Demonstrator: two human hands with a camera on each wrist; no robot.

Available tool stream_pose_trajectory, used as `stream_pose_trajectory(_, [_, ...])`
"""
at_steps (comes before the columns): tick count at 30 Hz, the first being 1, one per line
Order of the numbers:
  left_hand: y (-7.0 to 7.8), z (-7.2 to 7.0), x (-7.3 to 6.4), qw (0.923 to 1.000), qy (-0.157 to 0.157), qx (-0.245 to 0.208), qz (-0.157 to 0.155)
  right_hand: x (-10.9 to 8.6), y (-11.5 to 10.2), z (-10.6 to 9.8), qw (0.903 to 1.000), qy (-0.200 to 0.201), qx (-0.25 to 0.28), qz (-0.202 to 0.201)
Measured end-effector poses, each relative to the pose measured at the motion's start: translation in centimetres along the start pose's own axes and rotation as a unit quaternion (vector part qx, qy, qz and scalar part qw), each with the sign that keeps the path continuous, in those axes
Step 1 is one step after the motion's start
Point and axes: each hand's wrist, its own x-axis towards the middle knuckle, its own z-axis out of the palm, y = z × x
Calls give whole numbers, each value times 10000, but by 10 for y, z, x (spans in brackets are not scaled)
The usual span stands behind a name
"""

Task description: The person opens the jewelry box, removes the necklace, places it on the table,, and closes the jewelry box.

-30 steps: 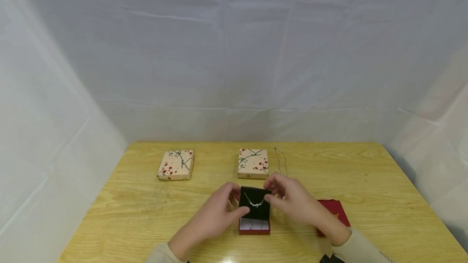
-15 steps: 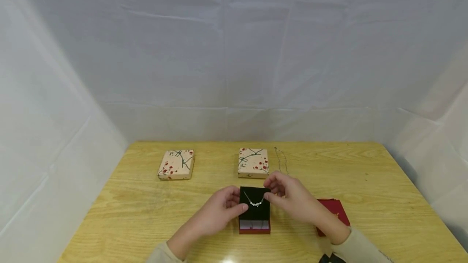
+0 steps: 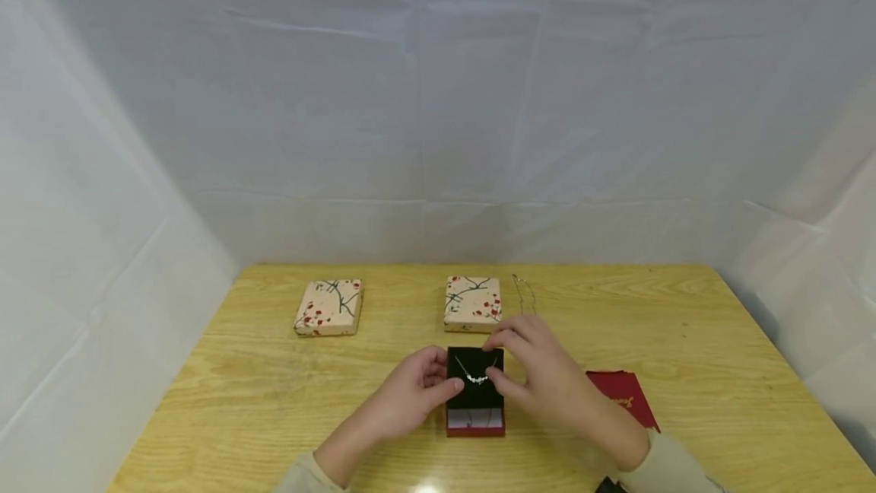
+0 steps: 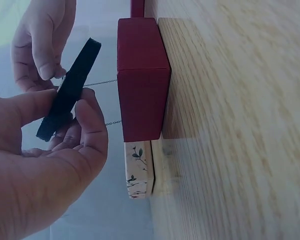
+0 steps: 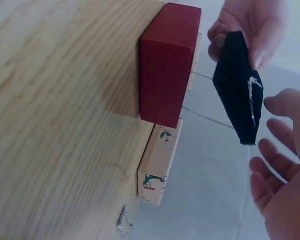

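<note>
Work appears part done: the silver necklace (image 3: 477,380) is mounted across the face of the black pad (image 3: 475,399), but the pad remains unseated, raised and tilted above the red box (image 3: 475,433), well inside the far edge of the counter (image 3: 274,417). The red lid (image 3: 624,395) lies off, toward the counter's right edge, and a loose chain (image 3: 523,295) lies near the far edge. The left hand (image 3: 412,390) pinches the pad's left side between thumb and fingers; the right hand (image 3: 537,367), loosely curved and gripping nothing, is just beside its right edge.
</note>
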Motion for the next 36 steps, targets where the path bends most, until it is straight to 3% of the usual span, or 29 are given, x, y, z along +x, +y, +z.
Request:
stream_pose_trajectory(4, [0,-1,0,10000,-32,-13,-19,-1,-1,4,9956,133,-554,-737])
stream_pose_trajectory(8, [1,-2,-1,10000,-46,-53,-21,-1,-2,7,9905,119,-922,-1013])
stream_pose_trajectory(25, [1,-1,0,9903,-396,-1329,-40,0,-7,11,9824,267,-1282,-1328])
stream_pose_trajectory(36, [-1,0,1,9906,-424,-1301,-10,0,-9,15,9808,263,-1424,-1310])
